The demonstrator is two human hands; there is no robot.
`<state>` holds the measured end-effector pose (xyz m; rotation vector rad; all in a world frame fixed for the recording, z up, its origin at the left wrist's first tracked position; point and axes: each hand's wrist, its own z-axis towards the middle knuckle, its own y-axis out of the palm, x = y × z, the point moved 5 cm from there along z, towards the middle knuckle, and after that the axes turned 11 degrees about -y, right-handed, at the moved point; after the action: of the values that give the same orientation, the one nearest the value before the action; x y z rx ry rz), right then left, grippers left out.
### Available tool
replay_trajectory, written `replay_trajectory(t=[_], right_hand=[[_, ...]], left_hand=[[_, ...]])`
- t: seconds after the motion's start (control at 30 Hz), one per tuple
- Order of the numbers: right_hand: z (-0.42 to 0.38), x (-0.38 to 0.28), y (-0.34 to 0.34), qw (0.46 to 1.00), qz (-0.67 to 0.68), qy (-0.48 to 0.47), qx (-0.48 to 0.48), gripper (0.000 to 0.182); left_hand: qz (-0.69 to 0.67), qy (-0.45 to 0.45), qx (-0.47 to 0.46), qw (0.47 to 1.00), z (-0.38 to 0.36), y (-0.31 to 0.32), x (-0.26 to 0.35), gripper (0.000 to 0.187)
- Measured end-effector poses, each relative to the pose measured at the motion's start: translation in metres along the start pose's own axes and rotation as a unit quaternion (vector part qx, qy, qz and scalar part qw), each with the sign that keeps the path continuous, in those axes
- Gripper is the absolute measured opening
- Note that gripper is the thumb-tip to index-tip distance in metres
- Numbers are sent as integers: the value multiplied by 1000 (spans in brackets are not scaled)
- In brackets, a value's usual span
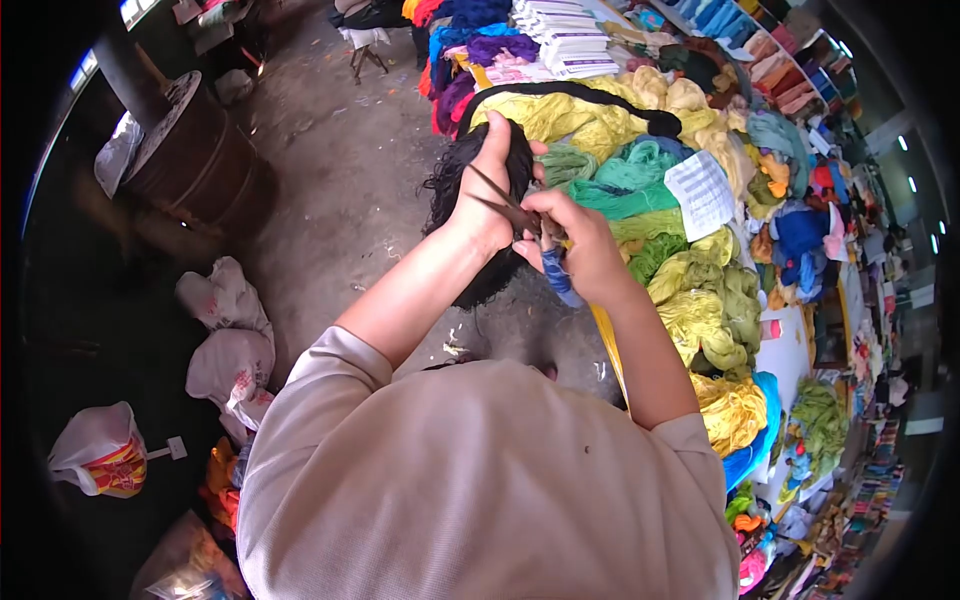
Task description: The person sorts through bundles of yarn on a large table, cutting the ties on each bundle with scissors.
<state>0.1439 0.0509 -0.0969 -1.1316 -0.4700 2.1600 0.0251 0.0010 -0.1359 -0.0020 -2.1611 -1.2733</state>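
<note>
My left hand (484, 208) is closed round a bundle of black yarn (519, 160), thumb pointing away from me. Loose strands fringe the bundle's left side, and its lower end hangs below my wrist. In my right hand (585, 245) is a pair of dark scissors (512, 213) with blue wrapping on the handle. The blades are spread apart and overlap my left palm and wrist in this view. Just beyond both hands, yellow yarn (525, 115) and green yarn (640, 168) lie on the table, with a long black strand bundle (600, 97) across the yellow.
Several yarn heaps cover the table to my right, with a printed paper sheet (700, 195) on them. White stacked packets (565, 38) stand at the far end. On the left are a rusty drum (200, 160) with a pipe and white sacks (232, 365) on the floor.
</note>
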Motion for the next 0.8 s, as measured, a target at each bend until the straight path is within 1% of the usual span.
replay_trajectory(t=[0.03,0.1,0.13,0.17,0.2,0.23,0.3,0.33,0.37,0.4,0.43,0.47,0.5,0.53,0.57,0.6,0.63,0.67,0.7,0.73,0.77,0.8], right_hand=[[-2,4,0,995,98,37,6,38],[-7,3,-8,955,280,96,18,42],[-10,-2,-17,940,323,104,43,43],[-15,-3,-27,925,363,94,61,44],[-19,-4,-35,908,403,85,80,44],[-22,-3,-43,907,401,75,109,45],[-20,-5,-55,924,340,98,144,45],[-14,-10,-54,945,279,95,140,44],[-11,-7,-49,979,176,22,102,43],[-10,-5,-43,995,68,-51,61,43],[-7,-10,-32,998,45,7,33,40],[-10,0,-20,999,-1,12,45,33],[3,-14,-15,987,-112,-111,42,35],[6,-11,-8,978,-171,-121,14,39],[4,-11,-7,978,-172,-120,15,39],[2,-5,-4,991,-122,-54,-17,38],[-2,1,1,996,-72,11,-50,37],[-11,10,2,997,22,75,-24,33],[-15,6,-2,992,106,46,60,28],[-19,2,-15,984,155,22,82,34],[-29,10,-20,940,293,58,166,33],[-25,-1,-34,928,315,81,180,34]], left_hand=[[28,-5,-17,999,-1,-2,0,63],[85,42,-5,995,-7,-2,5,63],[82,72,-4,994,-2,-7,9,64],[83,51,0,995,2,-15,16,72],[70,38,-12,997,6,-23,24,72],[51,55,-6,997,10,-27,30,72],[26,50,2,998,11,-29,30,72],[1,45,8,999,11,-28,28,72],[2,42,8,999,12,-27,25,72],[-17,21,-4,1000,14,-25,21,70],[-37,0,-18,999,17,-21,16,68],[-57,-21,-31,998,19,-17,11,66],[-72,-6,-9,997,16,-10,10,64],[-58,6,-4,998,16,-8,9,63],[-43,18,2,999,16,-7,9,62],[-43,4,-24,999,18,-7,9,61],[-36,11,-15,999,19,-9,10,62],[-32,18,-5,999,19,-12,10,63],[29,-1,-14,999,15,-15,12,71],[38,9,-14,999,15,-17,13,73],[48,18,-12,999,16,-19,13,75],[48,42,-20,998,16,-17,11,75]])
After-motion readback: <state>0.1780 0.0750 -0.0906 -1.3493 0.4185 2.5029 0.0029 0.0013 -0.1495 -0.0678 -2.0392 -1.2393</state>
